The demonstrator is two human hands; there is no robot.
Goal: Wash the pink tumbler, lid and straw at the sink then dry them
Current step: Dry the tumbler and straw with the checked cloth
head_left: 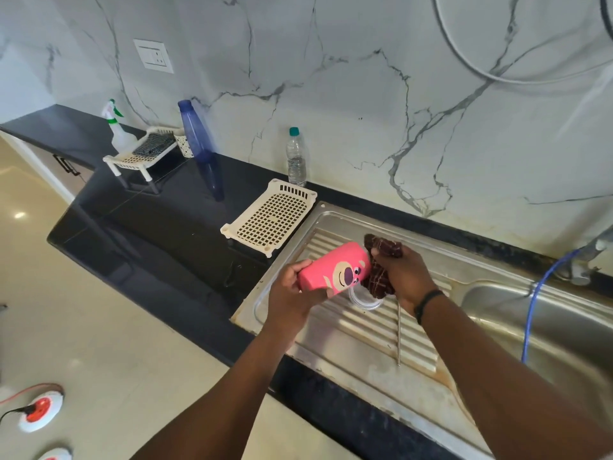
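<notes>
Hands over steel drainboard (335, 330): left hand (292, 287) gripped pink bear-print tumbler (335, 270) sideways; right hand (403, 273) clutched dark checked cloth (378, 277) against its mouth.

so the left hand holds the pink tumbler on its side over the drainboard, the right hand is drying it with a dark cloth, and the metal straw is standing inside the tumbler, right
Not quite. The metal straw is not in the pink tumbler; the head view shows it lying flat on the drainboard, below the right hand. The rest holds: the left hand holds the tumbler on its side and the right hand presses a dark cloth to it.
</notes>
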